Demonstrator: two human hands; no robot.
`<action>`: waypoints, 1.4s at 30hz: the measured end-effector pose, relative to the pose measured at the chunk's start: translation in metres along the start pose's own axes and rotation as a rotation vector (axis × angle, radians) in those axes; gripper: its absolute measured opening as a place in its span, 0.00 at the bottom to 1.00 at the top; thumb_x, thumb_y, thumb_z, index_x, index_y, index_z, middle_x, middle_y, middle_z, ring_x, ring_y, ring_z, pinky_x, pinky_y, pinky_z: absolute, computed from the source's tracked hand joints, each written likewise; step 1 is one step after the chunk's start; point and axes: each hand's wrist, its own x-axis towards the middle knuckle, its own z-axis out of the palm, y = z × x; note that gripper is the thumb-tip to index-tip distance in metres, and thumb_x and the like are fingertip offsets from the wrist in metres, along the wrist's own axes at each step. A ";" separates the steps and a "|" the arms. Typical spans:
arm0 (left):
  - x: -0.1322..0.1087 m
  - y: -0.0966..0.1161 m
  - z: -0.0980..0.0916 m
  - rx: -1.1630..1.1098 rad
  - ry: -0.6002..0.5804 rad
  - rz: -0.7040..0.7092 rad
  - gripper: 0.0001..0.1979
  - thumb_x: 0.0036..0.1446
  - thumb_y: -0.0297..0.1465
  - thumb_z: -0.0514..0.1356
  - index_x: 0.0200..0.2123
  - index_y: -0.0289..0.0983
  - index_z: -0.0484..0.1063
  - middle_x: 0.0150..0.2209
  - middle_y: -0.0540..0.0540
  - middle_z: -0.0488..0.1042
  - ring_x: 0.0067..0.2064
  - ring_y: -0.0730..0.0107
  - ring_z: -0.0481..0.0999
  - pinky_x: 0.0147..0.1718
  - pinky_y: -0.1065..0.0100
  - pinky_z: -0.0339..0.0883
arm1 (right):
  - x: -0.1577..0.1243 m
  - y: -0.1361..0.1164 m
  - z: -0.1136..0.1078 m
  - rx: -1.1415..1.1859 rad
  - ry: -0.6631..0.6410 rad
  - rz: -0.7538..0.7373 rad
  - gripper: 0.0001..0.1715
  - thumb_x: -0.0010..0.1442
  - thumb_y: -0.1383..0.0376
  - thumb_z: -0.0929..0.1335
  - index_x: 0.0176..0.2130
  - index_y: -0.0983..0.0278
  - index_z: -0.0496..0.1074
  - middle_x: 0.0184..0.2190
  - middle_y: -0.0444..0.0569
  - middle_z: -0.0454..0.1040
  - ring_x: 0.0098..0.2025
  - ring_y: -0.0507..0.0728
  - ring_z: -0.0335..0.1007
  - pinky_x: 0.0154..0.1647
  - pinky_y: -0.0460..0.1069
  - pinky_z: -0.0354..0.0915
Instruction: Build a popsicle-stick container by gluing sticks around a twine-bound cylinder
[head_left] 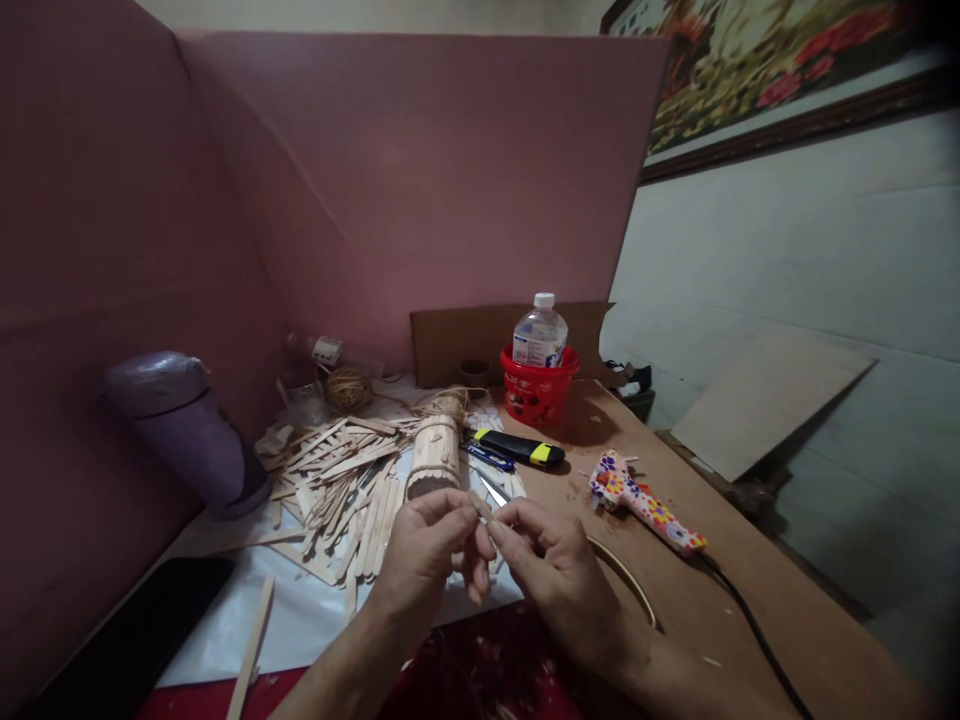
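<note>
My left hand and my right hand meet at the front of the table, both closed in a pinch. Between their fingertips is a small pale piece of craft stick, mostly covered by the fingers. Just beyond them lies a cylinder covered in craft sticks, with twine bands around it and its dark open end towards me. Scissors blades show behind the fingers; their handles are hidden. Loose craft sticks are heaped to the left of the cylinder.
A black-and-yellow utility knife lies beyond my hands. The flowered glue gun trails a cord at right. Further back stands a red bucket with a plastic bottle. A purple tumbler, twine ball and dark phone-like slab are left.
</note>
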 end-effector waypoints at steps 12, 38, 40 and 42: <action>-0.002 0.002 0.003 0.044 0.087 -0.024 0.16 0.44 0.38 0.66 0.18 0.34 0.67 0.14 0.50 0.71 0.09 0.76 0.65 0.07 0.77 0.55 | -0.004 0.008 0.001 -0.316 0.072 -0.070 0.15 0.66 0.63 0.60 0.31 0.63 0.70 0.25 0.46 0.74 0.26 0.52 0.68 0.29 0.46 0.60; -0.004 0.006 0.002 0.338 0.001 0.052 0.18 0.53 0.43 0.61 0.23 0.34 0.68 0.18 0.49 0.73 0.13 0.74 0.70 0.12 0.75 0.62 | -0.001 0.003 -0.002 -0.199 0.070 -0.004 0.16 0.67 0.62 0.61 0.28 0.63 0.68 0.23 0.44 0.72 0.26 0.51 0.67 0.29 0.45 0.59; -0.005 0.002 0.004 0.406 0.038 0.088 0.18 0.54 0.44 0.60 0.23 0.35 0.66 0.17 0.51 0.71 0.12 0.75 0.68 0.11 0.75 0.60 | -0.002 0.006 -0.001 -0.322 0.096 -0.020 0.16 0.66 0.63 0.60 0.28 0.63 0.68 0.23 0.45 0.71 0.25 0.52 0.66 0.28 0.46 0.58; -0.006 -0.004 0.005 0.470 0.090 0.126 0.17 0.55 0.44 0.58 0.22 0.37 0.65 0.15 0.52 0.69 0.12 0.74 0.68 0.10 0.75 0.59 | -0.004 0.008 0.001 -0.400 0.102 -0.021 0.16 0.65 0.63 0.59 0.30 0.64 0.69 0.23 0.46 0.70 0.25 0.53 0.65 0.27 0.47 0.58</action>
